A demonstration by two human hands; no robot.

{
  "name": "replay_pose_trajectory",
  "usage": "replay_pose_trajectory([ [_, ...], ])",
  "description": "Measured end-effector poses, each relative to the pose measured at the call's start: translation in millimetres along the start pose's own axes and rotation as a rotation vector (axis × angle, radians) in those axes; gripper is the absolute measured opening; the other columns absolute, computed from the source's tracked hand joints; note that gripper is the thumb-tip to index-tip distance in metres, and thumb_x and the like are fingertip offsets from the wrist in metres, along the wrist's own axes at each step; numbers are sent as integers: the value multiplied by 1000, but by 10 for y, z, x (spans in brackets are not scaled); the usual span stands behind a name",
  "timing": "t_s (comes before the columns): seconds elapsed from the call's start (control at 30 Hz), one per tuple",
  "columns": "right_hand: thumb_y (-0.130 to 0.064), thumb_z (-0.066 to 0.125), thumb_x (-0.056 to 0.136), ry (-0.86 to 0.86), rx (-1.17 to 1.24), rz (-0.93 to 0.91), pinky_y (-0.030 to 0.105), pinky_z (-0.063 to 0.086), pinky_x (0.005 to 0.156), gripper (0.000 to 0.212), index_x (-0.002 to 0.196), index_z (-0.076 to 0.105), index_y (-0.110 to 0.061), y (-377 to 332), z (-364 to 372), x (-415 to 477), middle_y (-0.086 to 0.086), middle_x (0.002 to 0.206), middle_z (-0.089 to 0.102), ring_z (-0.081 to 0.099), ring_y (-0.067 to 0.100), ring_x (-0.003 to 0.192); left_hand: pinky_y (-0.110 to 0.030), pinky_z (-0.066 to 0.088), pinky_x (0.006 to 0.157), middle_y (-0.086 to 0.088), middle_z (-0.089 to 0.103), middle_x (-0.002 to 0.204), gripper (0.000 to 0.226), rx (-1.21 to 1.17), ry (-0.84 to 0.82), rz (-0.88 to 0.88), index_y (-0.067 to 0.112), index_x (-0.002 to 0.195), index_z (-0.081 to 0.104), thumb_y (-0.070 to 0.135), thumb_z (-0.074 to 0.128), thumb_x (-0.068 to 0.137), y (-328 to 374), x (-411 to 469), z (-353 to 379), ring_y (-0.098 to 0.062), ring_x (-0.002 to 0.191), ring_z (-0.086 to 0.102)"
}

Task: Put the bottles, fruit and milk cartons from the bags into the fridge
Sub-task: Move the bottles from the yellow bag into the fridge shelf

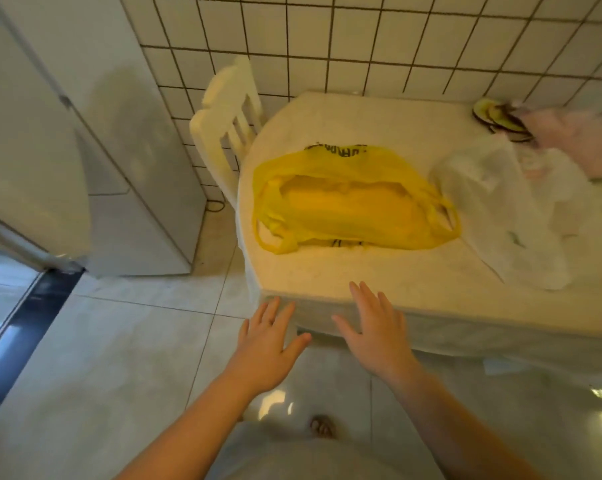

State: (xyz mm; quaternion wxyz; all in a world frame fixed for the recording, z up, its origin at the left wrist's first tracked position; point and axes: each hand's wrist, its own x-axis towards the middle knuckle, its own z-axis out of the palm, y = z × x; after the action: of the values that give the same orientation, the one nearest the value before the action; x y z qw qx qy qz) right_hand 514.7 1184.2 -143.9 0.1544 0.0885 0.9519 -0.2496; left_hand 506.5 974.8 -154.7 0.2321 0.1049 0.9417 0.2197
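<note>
Both your hands hang in front of the table's (327,271) near edge, palms down, holding nothing. Your left hand (270,336) has its fingers straight and slightly spread, and sits over the floor (119,341) just off the table's near-left corner. Your right hand (375,327) is spread the same way, its fingertips (356,289) reaching over the table's edge. Whether they touch the cloth, you cannot tell.

The yellow bag (355,209) lies slack near the middle of the table, mouth gaping towards you and handles flopped out at both ends. What it holds cannot be made out. Just beside it on the right is a crumpled white bag (507,209). Behind that, at the far-right corner, sits something pink (569,140) and a striped, blurred item (496,116).

The fridge (136,202) stands on your left, well apart from the bags, with a white chair (226,123) between it and the table — both back onto the tiled wall (361,39). Your foot (322,426) shows on the floor below your arms.
</note>
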Motion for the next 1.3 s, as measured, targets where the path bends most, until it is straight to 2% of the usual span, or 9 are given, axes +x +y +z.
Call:
replay_pose_trajectory([
  [0.27, -60, 41, 98, 47, -17, -19, 51, 13, 121, 71, 157, 12, -34, 261, -221, 464, -7, 166, 11, 11, 22, 152, -48, 15, 124, 2, 5, 168, 73, -119, 144, -15, 34, 158, 15, 66, 36, 96, 236, 668, -181, -22, 154, 8],
  [0.47, -53, 52, 96, 87, -54, -137, 41, 16, 119, 76, 157, 13, -32, 91, -638, 1265, -8, 164, 16, 16, 17, 150, -52, 21, 122, -1, 12, 167, 75, -211, 294, -119, 29, 157, 19, 63, 44, 95, 118, 1410, -553, -25, 153, 15],
  [0.6, -48, 60, 93, 131, -119, -199, 45, 21, 117, 81, 158, 15, -30, -92, -878, 1957, -3, 164, 21, 22, 23, 149, -52, 24, 121, -5, 16, 166, 81, -232, 380, -181, 25, 158, 20, 63, 50, 93, 24, 1902, -825, -30, 151, 19],
  [0.8, -45, 64, 92, 160, -319, -234, 49, 27, 116, 89, 158, 6, -28, -369, -1028, 3024, 5, 165, 12, 13, 30, 151, -54, 22, 120, -7, 13, 166, 92, -172, 416, -270, 24, 158, 15, 66, 57, 88, -17, 2653, -1195, -34, 150, 18],
  [0.97, -37, 66, 91, 116, -530, -274, 52, 30, 114, 93, 157, 2, -27, -449, -968, 3608, 8, 164, 12, 15, 33, 150, -55, 19, 120, -10, 5, 167, 102, -109, 320, -338, 23, 158, 6, 63, 64, 85, -31, 3180, -1324, -37, 150, 16],
  [1.03, -28, 65, 92, 130, -588, -295, 51, 37, 110, 86, 157, 7, -26, -437, -974, 3783, 9, 159, 27, 29, 33, 145, -56, 25, 116, -11, 5, 167, 101, -109, 276, -373, 23, 158, 4, 56, 66, 86, -49, 3324, -1323, -40, 147, 23],
  [1.13, -20, 59, 95, 190, -637, -350, 46, 42, 101, 65, 152, 29, -23, -428, -1090, 4012, 6, 139, 54, 50, 30, 128, -54, 41, 102, -11, 15, 163, 87, -133, 287, -381, 22, 157, 11, 33, 66, 90, -109, 3454, -1327, -43, 134, 40],
  [1.23, -20, 57, 95, 199, -604, -365, 43, 42, 97, 35, 131, 55, -20, -449, -1306, 4257, 4, 123, 63, 56, 29, 117, -51, 51, 89, -11, 33, 153, 69, -134, 333, -365, 20, 149, 29, 21, 63, 89, -253, 3544, -1401, -41, 120, 51],
  [1.3, -15, 56, 94, 237, -592, -364, 42, 44, 91, 22, 115, 61, -18, -483, -1427, 4422, 4, 112, 64, 58, 29, 107, -46, 52, 80, -13, 47, 136, 50, -134, 348, -359, 15, 137, 46, 18, 62, 90, -357, 3618, -1504, -38, 109, 58],
])
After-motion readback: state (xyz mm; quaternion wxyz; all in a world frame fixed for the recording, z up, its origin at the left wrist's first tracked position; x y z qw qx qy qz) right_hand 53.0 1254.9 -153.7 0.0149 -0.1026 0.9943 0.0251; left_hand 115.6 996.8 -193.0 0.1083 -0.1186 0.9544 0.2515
